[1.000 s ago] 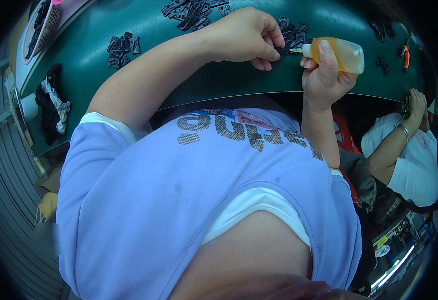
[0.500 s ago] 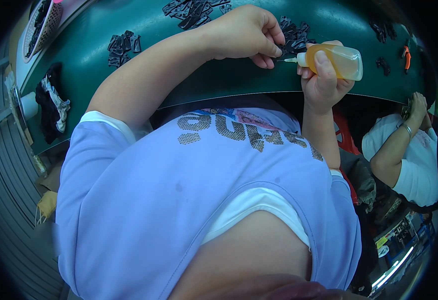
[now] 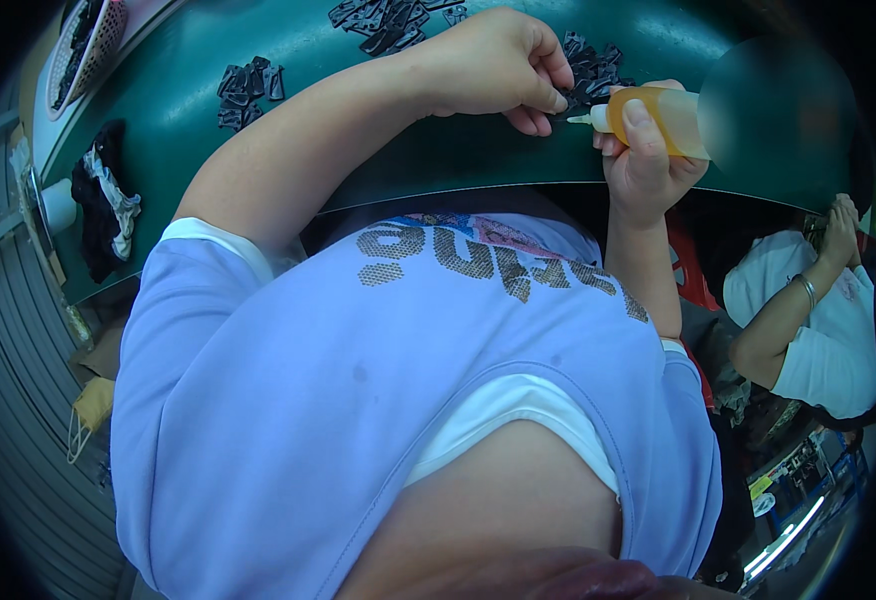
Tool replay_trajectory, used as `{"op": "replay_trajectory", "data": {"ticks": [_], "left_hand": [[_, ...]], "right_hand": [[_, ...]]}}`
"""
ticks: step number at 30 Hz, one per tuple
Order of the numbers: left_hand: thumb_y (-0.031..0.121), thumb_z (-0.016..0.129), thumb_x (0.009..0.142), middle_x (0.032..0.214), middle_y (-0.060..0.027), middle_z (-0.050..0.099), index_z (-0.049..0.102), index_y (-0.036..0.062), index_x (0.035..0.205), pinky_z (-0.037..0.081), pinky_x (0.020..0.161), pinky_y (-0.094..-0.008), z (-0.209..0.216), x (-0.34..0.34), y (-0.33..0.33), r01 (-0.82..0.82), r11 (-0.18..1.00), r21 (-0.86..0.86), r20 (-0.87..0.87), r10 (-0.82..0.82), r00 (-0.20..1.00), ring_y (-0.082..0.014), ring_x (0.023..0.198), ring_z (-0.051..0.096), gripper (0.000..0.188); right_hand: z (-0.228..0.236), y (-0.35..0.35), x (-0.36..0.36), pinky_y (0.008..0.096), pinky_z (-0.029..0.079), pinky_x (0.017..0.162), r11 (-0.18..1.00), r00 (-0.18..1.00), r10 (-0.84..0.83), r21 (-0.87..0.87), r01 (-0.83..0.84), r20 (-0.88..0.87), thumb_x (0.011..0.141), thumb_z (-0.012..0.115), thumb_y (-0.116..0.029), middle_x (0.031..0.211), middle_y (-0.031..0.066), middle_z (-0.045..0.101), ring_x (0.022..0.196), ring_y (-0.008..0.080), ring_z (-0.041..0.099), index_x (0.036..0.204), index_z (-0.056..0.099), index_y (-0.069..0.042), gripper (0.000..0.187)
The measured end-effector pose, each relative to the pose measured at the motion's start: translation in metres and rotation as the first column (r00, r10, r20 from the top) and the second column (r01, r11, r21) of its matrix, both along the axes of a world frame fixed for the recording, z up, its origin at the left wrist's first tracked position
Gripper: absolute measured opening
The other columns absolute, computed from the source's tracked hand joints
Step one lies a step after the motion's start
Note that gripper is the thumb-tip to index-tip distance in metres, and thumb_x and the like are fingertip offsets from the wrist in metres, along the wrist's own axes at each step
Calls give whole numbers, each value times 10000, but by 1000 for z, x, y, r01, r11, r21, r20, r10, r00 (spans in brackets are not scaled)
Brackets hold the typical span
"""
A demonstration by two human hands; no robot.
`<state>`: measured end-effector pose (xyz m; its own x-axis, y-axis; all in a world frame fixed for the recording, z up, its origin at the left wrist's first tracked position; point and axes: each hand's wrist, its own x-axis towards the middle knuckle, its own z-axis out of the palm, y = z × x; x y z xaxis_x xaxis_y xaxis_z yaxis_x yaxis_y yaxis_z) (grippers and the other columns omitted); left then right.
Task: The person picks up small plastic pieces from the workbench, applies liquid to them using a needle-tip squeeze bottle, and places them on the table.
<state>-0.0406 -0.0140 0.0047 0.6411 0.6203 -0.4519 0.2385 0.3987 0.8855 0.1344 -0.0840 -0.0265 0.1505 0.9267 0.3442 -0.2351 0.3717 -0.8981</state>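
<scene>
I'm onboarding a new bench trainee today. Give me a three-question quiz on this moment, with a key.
1. True or false: the right hand holds a squeeze bottle of amber liquid.
2. Which way does the bottle's nozzle point? A) at the left hand B) at the basket
3. What colour is the table under the small black parts?

Key: 1 true; 2 A; 3 green.

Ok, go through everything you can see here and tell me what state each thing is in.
Left hand: curled, fingertips pinching a small black part, mostly hidden.
Right hand: gripping the bottle.
Bottle: lying sideways, amber liquid inside, nozzle at the left fingertips.
Black parts: loose piles on the table.
Table: green, parts scattered over it.
Basket: at the table's far left, dark items inside.
</scene>
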Motion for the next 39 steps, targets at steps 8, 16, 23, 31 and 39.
{"op": "replay_trajectory", "data": {"ticks": [8,16,23,31,39], "left_hand": [[40,647,851,831,-93,651,599,-72,1020,561,645,-226,-2,-5,-7,21,985,170,-38,-15,999,-138,715,676,208],[124,695,835,919,-93,614,606,8,1169,541,662,-241,-18,3,-4,-120,743,658,17,145,989,-148,715,650,364],[245,776,735,1011,-152,569,599,0,1157,505,793,-354,-6,1,-7,187,455,871,-334,268,904,-273,912,617,518],[156,696,774,1044,-173,568,592,39,1142,474,856,-410,-4,38,-10,72,580,811,-208,171,963,-344,1009,568,401],[318,695,790,802,-141,647,642,39,815,499,711,-434,26,-37,-5,329,564,758,-616,452,645,-329,828,635,285]], "right_hand": [[2,10,14,273,448,441,973,924,-161,-213,89,-347,841,559,-134,731,121,639,442,109,485,850,603,10,152],[-1,11,40,251,417,487,971,868,-164,-234,57,-469,853,538,-222,813,145,639,479,110,480,886,577,6,233],[0,16,37,267,446,492,980,886,-107,-199,17,-452,856,542,-228,795,131,646,500,120,503,899,595,-22,218],[-1,19,51,253,411,473,980,831,-108,-200,-4,-546,844,543,-272,779,139,613,501,116,483,899,587,25,305],[-1,16,73,250,399,466,984,734,-103,-175,-23,-672,819,551,-294,775,123,599,514,134,489,887,576,40,342]]}}
